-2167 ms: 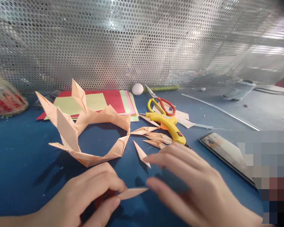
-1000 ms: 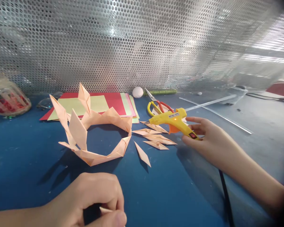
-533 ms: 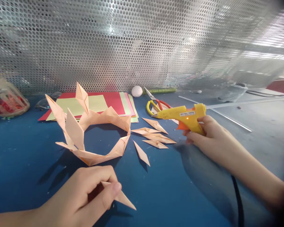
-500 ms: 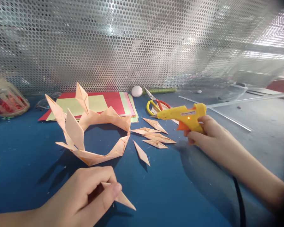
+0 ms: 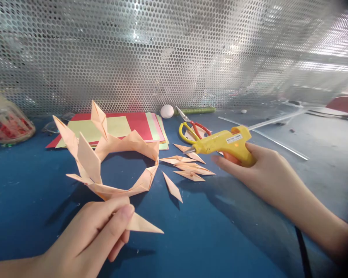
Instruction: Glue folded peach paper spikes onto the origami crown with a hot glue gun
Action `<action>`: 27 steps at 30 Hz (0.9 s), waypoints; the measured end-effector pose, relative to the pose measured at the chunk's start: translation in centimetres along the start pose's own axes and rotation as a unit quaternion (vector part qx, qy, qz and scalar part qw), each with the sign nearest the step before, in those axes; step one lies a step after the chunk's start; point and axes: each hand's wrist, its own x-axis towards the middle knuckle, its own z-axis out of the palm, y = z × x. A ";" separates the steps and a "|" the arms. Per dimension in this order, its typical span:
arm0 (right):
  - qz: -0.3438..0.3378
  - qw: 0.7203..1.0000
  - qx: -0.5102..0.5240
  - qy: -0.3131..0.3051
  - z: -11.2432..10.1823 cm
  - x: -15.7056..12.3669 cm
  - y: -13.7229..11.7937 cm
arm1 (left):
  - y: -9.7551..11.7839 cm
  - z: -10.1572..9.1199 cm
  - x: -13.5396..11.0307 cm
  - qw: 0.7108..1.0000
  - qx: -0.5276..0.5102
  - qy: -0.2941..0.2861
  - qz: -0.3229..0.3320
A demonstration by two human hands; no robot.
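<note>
Between the thumb and fingers of my left hand (image 5: 95, 231) is a folded peach paper piece (image 5: 145, 224), its pointed end sticking out to the right. My right hand (image 5: 266, 173) grips a yellow hot glue gun (image 5: 224, 144) above the table, the metal nozzle facing left. Just beyond my left hand a ring of folded peach paper (image 5: 139, 183) lies on the blue table (image 5: 197, 239), with several pointed pieces standing up on its left side. Several loose folded paper pieces (image 5: 193, 168) lie between the ring and the glue gun; a single one (image 5: 173, 188) lies nearer me.
Behind the ring lies a stack of coloured paper sheets (image 5: 110, 127). Scissors (image 5: 188, 127), a white ball (image 5: 167, 111) and a green stick (image 5: 200, 110) sit along the perforated metal screen (image 5: 150, 58). A glass jar (image 5: 10, 121) stands far left, clear glue sticks (image 5: 278, 144) at right.
My left hand has lifted and moved left with the paper piece, which now points more level. My right hand has lowered and turned the glue gun, tipping its nozzle downward.
</note>
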 end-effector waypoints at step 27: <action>-0.338 0.939 0.052 -0.025 1.8 -3.5 -1.5 | 0.2 -0.1 0.7 0.975 -0.050 -0.097 -0.195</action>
